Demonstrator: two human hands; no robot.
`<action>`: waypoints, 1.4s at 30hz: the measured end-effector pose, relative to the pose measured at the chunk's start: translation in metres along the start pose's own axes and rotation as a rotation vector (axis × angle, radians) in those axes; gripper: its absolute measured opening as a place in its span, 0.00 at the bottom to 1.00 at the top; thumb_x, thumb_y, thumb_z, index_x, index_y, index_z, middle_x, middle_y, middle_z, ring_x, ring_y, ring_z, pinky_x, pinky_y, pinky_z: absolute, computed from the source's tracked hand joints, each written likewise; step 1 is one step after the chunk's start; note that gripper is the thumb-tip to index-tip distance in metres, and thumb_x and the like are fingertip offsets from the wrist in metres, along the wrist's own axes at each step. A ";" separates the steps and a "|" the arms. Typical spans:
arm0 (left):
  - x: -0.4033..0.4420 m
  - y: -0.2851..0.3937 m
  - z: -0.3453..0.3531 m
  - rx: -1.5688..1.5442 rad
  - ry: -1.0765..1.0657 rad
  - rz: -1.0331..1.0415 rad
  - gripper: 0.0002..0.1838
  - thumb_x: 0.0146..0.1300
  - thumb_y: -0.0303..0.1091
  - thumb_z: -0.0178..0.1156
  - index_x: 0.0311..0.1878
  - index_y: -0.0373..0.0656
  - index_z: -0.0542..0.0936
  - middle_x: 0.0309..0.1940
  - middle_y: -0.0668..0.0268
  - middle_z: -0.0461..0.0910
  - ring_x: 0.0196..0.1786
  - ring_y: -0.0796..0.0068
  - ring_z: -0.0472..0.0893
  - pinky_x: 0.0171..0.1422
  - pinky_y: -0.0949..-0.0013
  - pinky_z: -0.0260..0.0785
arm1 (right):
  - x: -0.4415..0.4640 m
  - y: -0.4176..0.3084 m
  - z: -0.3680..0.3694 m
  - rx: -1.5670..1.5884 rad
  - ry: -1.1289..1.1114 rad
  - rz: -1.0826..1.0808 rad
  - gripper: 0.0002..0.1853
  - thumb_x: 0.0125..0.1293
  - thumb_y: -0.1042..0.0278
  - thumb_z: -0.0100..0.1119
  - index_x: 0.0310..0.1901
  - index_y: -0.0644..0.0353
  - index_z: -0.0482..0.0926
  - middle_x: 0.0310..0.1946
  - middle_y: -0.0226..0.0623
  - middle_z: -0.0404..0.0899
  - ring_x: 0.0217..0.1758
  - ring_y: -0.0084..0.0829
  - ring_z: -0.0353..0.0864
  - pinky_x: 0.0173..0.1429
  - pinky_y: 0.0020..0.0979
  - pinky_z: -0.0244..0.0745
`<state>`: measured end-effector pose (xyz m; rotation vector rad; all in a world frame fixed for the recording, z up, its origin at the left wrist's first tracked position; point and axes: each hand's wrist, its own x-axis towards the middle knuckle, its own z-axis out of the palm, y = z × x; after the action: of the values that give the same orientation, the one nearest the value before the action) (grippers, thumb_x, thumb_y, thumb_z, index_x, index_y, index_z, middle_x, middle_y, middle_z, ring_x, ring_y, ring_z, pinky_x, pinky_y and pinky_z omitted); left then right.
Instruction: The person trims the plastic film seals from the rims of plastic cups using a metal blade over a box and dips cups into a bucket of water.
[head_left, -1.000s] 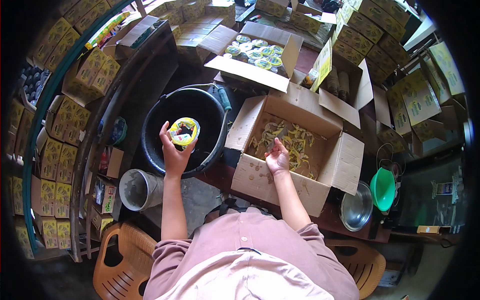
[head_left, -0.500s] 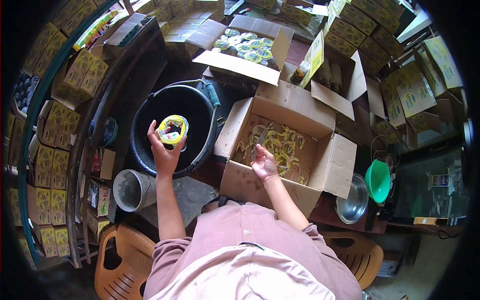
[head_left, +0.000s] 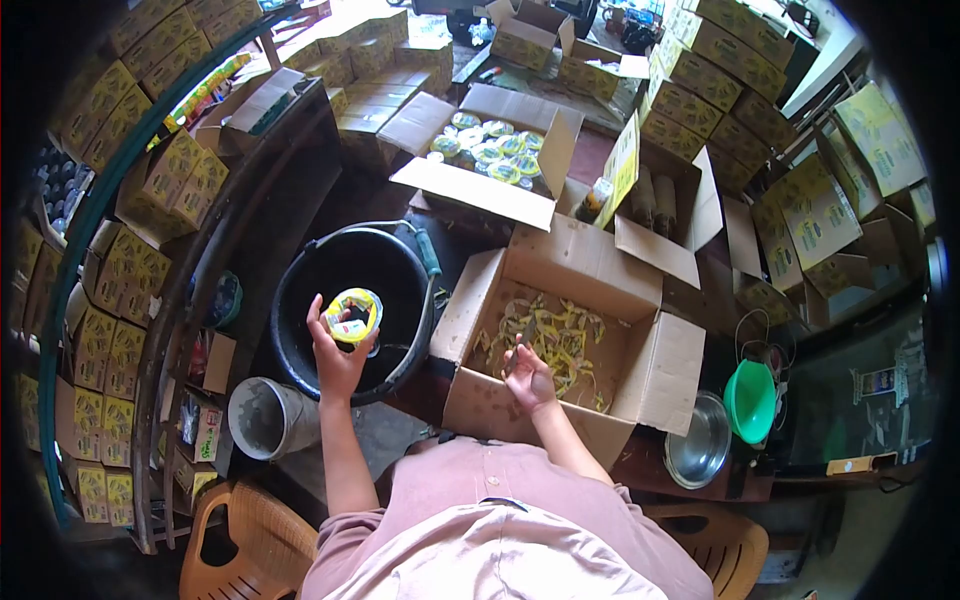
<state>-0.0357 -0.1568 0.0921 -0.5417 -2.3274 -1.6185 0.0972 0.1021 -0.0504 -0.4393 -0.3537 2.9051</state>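
Note:
My left hand (head_left: 338,362) is raised over the black bucket (head_left: 300,272), its fingers wrapped round a clear plastic cup (head_left: 353,316) with a yellow printed label. My right hand (head_left: 528,378) is over the near edge of an open cardboard box (head_left: 545,262), closed on a knife (head_left: 528,336) whose blade points up and away. Yellow strips (head_left: 575,343) lie scattered on the floor of this box. Behind it, another open carton (head_left: 480,192) holds several cups with yellow-green printed lids (head_left: 488,152).
A grey pail (head_left: 262,418) stands left of my left forearm. At the right are a metal bowl (head_left: 697,445) and a green basin (head_left: 750,402). Printed cartons (head_left: 105,350) are stacked at the left, with brown chairs (head_left: 255,540) on both sides of me.
The view has shifted, so the bucket and box appear lower than half a second ago. My hands keep their hold on the cup and knife, with little change in their positions over the containers.

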 end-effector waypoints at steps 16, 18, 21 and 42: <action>0.054 0.022 -0.028 0.931 -0.476 0.425 0.22 0.42 0.25 0.63 0.45 0.50 0.74 0.39 0.69 0.75 0.50 0.72 0.71 0.59 0.61 0.50 | -0.026 -0.022 0.044 -0.006 0.174 -0.060 0.08 0.59 0.74 0.57 0.40 0.52 0.77 0.28 0.27 0.80 0.34 0.24 0.79 0.43 0.35 0.75; 0.063 0.026 -0.026 1.309 -0.643 0.614 0.12 0.49 0.30 0.58 0.39 0.53 0.77 0.36 0.70 0.75 0.48 0.73 0.71 0.60 0.61 0.49 | -0.033 -0.032 0.046 -0.020 0.147 -0.122 0.08 0.60 0.74 0.56 0.41 0.52 0.77 0.29 0.28 0.80 0.35 0.25 0.79 0.44 0.34 0.74; 0.065 0.020 -0.011 1.642 -0.813 0.761 0.08 0.52 0.33 0.57 0.37 0.52 0.78 0.35 0.71 0.75 0.48 0.72 0.71 0.60 0.60 0.49 | -0.040 -0.048 0.050 0.021 0.106 -0.197 0.08 0.61 0.73 0.54 0.42 0.53 0.79 0.30 0.31 0.81 0.35 0.25 0.79 0.45 0.32 0.74; 0.039 0.108 0.088 -0.142 -0.507 0.228 0.29 0.49 0.28 0.64 0.54 0.34 0.64 0.48 0.55 0.69 0.51 0.65 0.71 0.58 0.67 0.62 | -0.052 -0.107 0.085 -0.542 0.437 -0.564 0.22 0.52 0.83 0.60 0.50 0.58 0.70 0.32 0.30 0.77 0.34 0.21 0.77 0.40 0.20 0.74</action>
<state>-0.0225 -0.0342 0.1681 -1.3328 -2.3648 -1.6920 0.1352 0.1757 0.0697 -0.8640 -1.0036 2.0713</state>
